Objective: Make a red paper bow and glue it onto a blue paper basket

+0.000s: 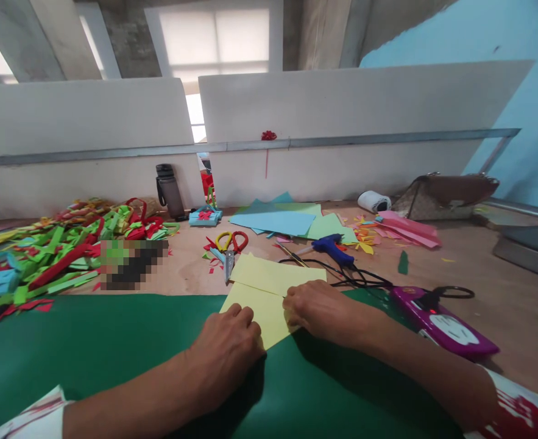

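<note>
Yellow paper [269, 311] lies partly on the green mat and partly on the brown table, with a line or edge running across it. At its lower left edge, my left hand [234, 344] has its fingers curled and pressed on the paper. My right hand [317, 308] is closed on the paper's right side, with the fingertips bent under and partly hidden. Scissors [229, 259] with one yellow and one red handle lie just beyond the paper's upper left. Past its upper right is a blue glue gun [333, 249].
Paper strips [63, 250] are heaped at left, near a dark bottle [169, 192]. Blue sheets [273, 218] and pink paper [408, 228] lie at the back. A purple power strip [442, 323] with black cables sits right, below a brown bag [446, 196].
</note>
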